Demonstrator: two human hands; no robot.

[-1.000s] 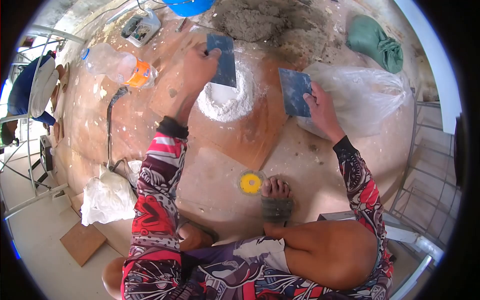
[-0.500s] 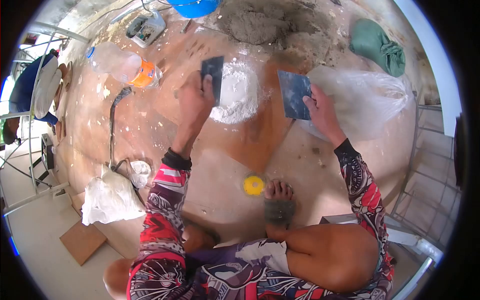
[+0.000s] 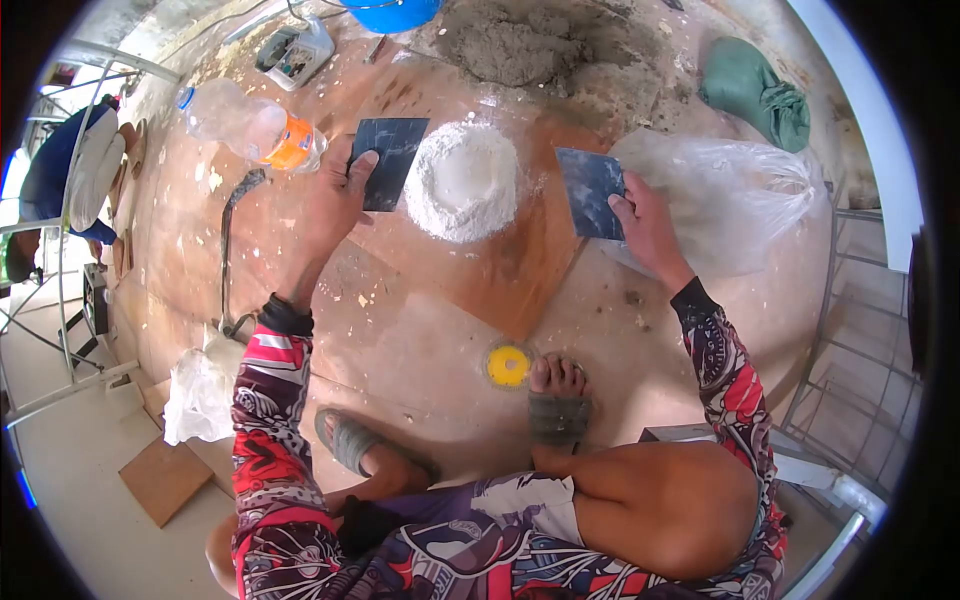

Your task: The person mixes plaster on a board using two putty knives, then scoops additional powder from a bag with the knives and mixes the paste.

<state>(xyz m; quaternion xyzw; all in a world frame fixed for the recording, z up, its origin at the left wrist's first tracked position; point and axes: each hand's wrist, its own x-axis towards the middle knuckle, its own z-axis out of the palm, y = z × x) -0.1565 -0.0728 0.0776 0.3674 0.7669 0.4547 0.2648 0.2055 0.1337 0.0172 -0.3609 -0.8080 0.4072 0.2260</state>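
Note:
My left hand grips a dark flat plate by its left edge, thumb on its face. This plate is just left of a ring-shaped mound of white powder, which has a hollow in its middle and lies on a reddish-brown board. On the other side, my right hand pinches a second dark plate by its right edge. That plate, smeared with pale marks, is near the clear plastic bag. The fingers behind both plates are partly hidden.
A plastic bottle, a cut jug and a blue bucket stand beyond. Grey mix, a green sack and a yellow disc lie around. Another person is at far left by scaffolding.
My left hand has moved left with its plate, from over the powder to beside it, uncovering the whole ring. My right hand has hardly moved.

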